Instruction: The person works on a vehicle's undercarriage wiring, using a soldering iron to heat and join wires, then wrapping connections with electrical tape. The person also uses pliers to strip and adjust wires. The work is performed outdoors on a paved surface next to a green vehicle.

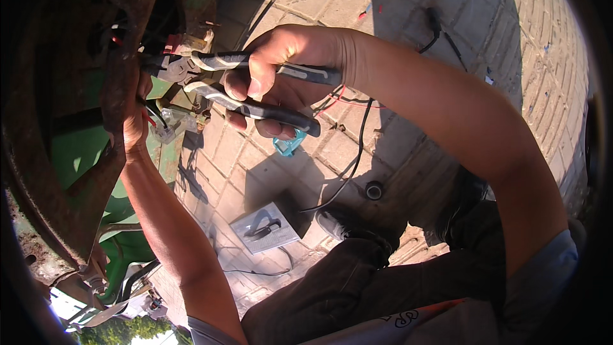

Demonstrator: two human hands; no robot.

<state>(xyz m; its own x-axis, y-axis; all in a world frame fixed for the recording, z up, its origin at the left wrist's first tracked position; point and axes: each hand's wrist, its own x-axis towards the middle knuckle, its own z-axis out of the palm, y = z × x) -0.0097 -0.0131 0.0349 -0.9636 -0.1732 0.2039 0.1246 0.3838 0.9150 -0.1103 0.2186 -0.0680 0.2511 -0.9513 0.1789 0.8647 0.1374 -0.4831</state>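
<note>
My right hand [287, 70] grips pliers with black and grey handles [249, 115], one handle under my thumb. Their steel jaws reach left to the edge of a rusty, green-painted metal frame [115, 0]. Beside the jaws, my left hand [134, 121] is curled up behind the metal; its fingertips and whatever they hold are largely hidden. A clear plastic connector block [172, 124] with short red and black wire ends hangs near that hand.
Below lie paving bricks [217, 160], a teal plastic object [287, 144], black cables [357, 153], thin red wire [325, 105], a dark round object [373, 190] and a white card with a dark shape [252, 236]. My shoes [338, 223] show below.
</note>
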